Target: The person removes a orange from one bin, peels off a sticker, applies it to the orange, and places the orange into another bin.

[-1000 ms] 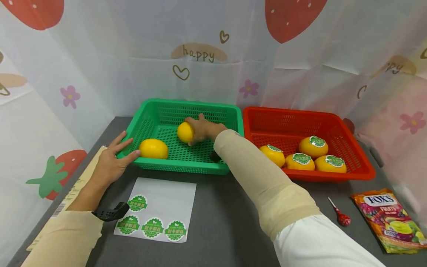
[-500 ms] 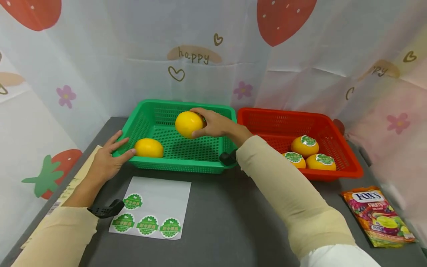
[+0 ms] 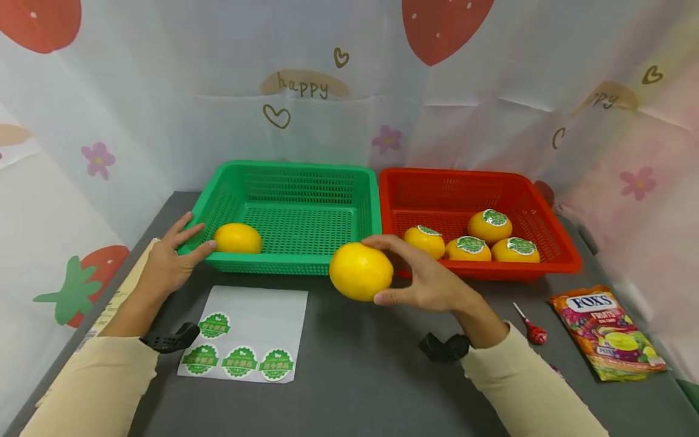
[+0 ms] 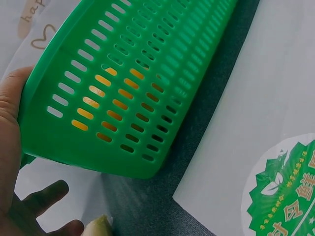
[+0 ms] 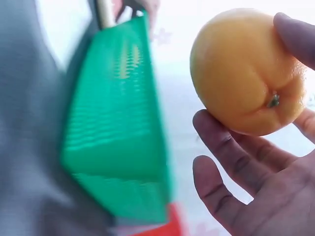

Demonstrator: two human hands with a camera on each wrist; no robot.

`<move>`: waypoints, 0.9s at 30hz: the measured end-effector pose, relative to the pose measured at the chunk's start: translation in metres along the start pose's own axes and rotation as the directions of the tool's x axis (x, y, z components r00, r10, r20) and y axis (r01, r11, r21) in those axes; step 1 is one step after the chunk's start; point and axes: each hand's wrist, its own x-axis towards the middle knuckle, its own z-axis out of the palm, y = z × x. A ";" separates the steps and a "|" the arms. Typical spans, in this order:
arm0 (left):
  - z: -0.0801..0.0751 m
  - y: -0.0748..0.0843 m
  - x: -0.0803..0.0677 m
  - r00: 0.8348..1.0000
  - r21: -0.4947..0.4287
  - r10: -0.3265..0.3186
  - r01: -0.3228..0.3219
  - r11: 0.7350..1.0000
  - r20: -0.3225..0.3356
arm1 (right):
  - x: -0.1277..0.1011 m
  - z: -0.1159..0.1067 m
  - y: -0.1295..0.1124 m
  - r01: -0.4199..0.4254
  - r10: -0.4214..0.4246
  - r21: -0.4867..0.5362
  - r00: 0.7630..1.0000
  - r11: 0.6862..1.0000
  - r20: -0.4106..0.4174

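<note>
Fruit (image 3: 360, 272) in right hand (image 3: 423, 282), green basket (image 5: 115, 155) blurred in right-wrist view

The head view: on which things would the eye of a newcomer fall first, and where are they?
Probably on the bright orange in the right hand, held up by the near right corner of the green basket. Next might come the red basket beside that basket, holding four stickered oranges. The white sheet with four green stickers, on the table in front of the green basket, may also stand out.
</note>
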 end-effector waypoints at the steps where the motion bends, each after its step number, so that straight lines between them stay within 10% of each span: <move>1: -0.001 0.000 0.000 1.000 0.007 0.004 -0.004 1.000 -0.001 | -0.011 0.004 0.003 -0.015 0.015 0.005 1.000 1.000 -0.004; 9: -0.007 0.006 0.000 0.999 0.084 -0.014 0.011 0.996 0.038 | -0.064 0.032 0.016 -0.150 0.149 -0.020 0.988 0.988 -0.044; 13: -0.007 0.015 -0.002 0.996 0.105 0.075 -0.071 0.992 -0.040 | -0.073 0.039 0.016 -0.148 0.147 -0.016 0.988 0.989 -0.046; 20: 0.005 0.044 -0.039 0.904 -0.005 0.289 -0.306 0.952 -0.315 | -0.092 0.051 0.047 -0.167 0.167 -0.008 0.985 0.986 -0.044; 22: 0.008 0.046 -0.052 0.897 -0.051 0.330 -0.360 0.932 -0.295 | -0.095 0.052 0.058 -0.167 0.167 -0.009 0.985 0.986 -0.038; 27: 0.012 0.031 -0.072 0.945 -0.029 0.316 -0.319 0.947 -0.080 | -0.093 0.048 0.067 -0.133 0.133 -0.001 0.991 0.991 -0.028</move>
